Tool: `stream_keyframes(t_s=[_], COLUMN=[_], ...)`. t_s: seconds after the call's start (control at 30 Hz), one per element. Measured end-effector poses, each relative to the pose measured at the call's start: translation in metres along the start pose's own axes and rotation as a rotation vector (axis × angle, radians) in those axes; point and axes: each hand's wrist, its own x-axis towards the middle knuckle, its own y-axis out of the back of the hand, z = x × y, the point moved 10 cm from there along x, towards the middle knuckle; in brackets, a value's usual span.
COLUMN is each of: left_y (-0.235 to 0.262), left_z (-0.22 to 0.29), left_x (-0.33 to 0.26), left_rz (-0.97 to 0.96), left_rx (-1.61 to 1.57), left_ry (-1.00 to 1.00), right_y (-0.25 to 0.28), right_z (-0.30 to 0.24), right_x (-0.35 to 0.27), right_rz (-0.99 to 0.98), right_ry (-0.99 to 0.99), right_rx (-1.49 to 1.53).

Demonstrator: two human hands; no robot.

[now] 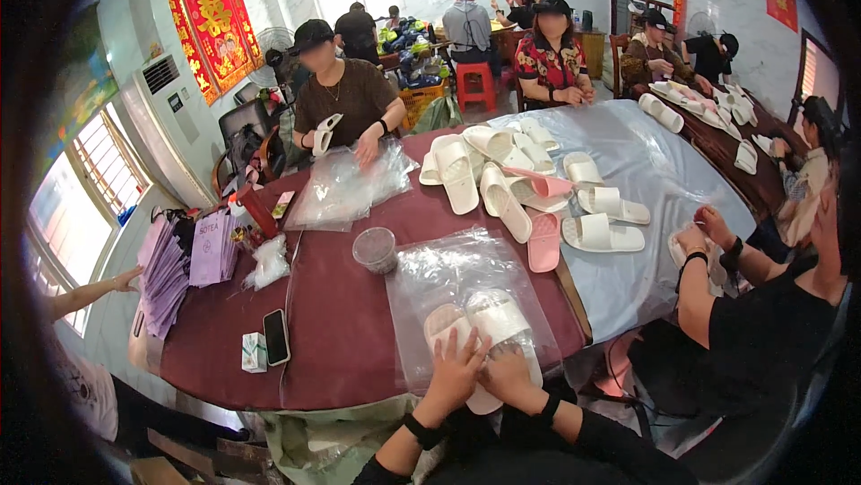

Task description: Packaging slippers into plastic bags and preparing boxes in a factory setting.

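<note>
At the near table edge lie two pale slippers, a left one (pixel 441 322) and a right one (pixel 499 313), on clear plastic bags (pixel 429 268). Shiny film seems to cover part of the right slipper. My left hand (pixel 456 368) rests on the left slipper, fingers spread. Close beside it, my right hand (pixel 508 372) is closed on the lower part of the right slipper; its fingertips are partly hidden. Farther right is a pile of white slippers (pixel 457 182) with a pink slipper (pixel 543 241) at its near side.
A round clear tub (pixel 375 250), a phone (pixel 276 336), a small box (pixel 254 352) and purple packages (pixel 212 248) stand to the left. Across the table, a person (pixel 345 95) holds a slipper by more plastic bags (pixel 345 187). Another person (pixel 735 306) works close on my right.
</note>
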Motion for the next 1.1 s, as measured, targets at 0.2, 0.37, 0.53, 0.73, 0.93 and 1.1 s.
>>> stream_keyframes(t_s=[0.2, 0.37, 0.53, 0.73, 0.93, 1.1], left_y=[0.006, 0.014, 0.015, 0.005, -0.004, 0.009], left_z=[0.043, 0.082, 0.067, 0.024, -0.003, -0.018], left_x=[-0.013, -0.035, -0.047, -0.065, -0.084, -0.078], left_rz=[0.006, -0.049, -0.047, -0.185, -0.244, -0.004], left_rx=[-0.19, -0.366, -0.418, 0.094, -0.023, -0.564], left_ry=[-0.157, -0.259, -0.147, 0.143, 0.294, 0.408], right_y=[0.006, 0.0, -0.043, -0.033, -0.01, 0.048], right_z=[0.019, 0.043, 0.057, 0.03, -0.008, -0.035], right_x=[-0.002, 0.021, 0.044, 0.034, -0.069, -0.079], right_rz=[0.05, 0.147, -0.068, -0.203, -0.312, -0.864], right_ry=[-0.08, -0.247, -0.347, -0.119, 0.16, -0.365], right_rx=[-0.012, -0.072, 0.124, -0.025, 0.447, 1.226])
